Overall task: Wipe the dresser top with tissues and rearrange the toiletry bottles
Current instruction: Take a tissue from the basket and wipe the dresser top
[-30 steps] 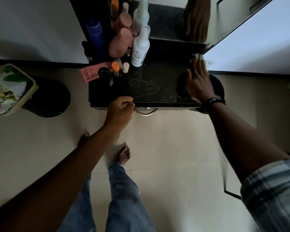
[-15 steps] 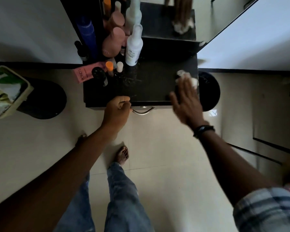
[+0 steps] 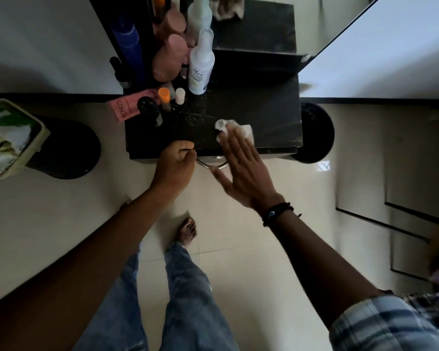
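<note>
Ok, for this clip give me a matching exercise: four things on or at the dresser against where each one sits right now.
Things:
1. tissue
2. white spray bottle
3. pink tube
4. left hand

Places:
A. overhanging the top's left edge
B. closed at the front edge, by the drawer handle
C. under the right hand's fingertips
D. upright at the back, beside the pink bottles

Pairs: 1-C, 2-D, 3-A, 4-B

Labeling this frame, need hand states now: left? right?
Left hand: closed in a fist at the dresser front edge, holding nothing visible.
Right hand: open, flat, fingers pressing the tissue.
</note>
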The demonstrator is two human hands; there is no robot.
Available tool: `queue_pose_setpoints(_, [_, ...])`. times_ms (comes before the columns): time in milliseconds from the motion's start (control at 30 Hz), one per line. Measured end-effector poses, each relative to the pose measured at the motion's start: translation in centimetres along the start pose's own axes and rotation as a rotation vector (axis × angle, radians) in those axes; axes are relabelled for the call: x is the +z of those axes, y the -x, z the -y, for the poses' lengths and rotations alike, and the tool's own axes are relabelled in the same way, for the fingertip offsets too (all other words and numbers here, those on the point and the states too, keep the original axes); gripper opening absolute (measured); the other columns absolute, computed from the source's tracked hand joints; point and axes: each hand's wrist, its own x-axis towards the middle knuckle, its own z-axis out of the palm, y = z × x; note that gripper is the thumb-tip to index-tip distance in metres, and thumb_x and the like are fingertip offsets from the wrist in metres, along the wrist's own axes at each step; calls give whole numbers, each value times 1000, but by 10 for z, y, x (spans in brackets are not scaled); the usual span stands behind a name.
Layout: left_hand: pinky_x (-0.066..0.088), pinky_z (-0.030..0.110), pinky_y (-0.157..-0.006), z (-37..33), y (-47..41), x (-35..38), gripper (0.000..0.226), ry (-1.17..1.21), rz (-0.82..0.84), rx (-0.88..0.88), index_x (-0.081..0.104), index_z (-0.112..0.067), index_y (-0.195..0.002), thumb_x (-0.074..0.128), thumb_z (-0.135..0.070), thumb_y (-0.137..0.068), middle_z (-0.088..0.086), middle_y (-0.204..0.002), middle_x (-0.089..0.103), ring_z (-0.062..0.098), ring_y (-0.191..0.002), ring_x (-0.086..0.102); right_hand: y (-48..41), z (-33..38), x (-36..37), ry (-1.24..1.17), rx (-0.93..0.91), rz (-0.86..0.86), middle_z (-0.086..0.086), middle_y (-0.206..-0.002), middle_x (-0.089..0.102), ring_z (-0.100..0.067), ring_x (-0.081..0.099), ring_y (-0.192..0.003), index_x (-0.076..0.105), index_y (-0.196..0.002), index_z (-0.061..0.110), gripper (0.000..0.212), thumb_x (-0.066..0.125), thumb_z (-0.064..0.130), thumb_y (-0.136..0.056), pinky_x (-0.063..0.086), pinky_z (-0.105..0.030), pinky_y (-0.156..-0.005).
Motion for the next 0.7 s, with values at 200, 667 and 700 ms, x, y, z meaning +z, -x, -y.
queue_pose_setpoints(200, [48,39,-95,4,-3,0,28,3,-2,4,54,-7,-123,47,-9,-95,14,-119,63,27,-109,62,12,-85,-18,-36,386,-64,-17,-162,8,-29,5,-151,12,-153,3,74,35,50,-100,13,-43,-123])
queue_pose_setpoints(667, [47,32,-94,9,-5,-4,27,-23,22,44,55,-13,-122,50,-12,-96,8,-120,62,17,-109,60,2,19,10,-71,16,-31,-16,-161,12,-27,8,-151,18,-152,4,75,35,53,-99,14,-43,-124])
queue_pose_setpoints(700, [46,31,-92,10,-6,-4,27,-20,21,48,55,-12,-122,50,-11,-96,8,-119,62,16,-107,60,2,10,8,-66,17,-38,-17,-161,13,-29,10,-151,20,-152,3,73,37,51,-100,16,-44,-123])
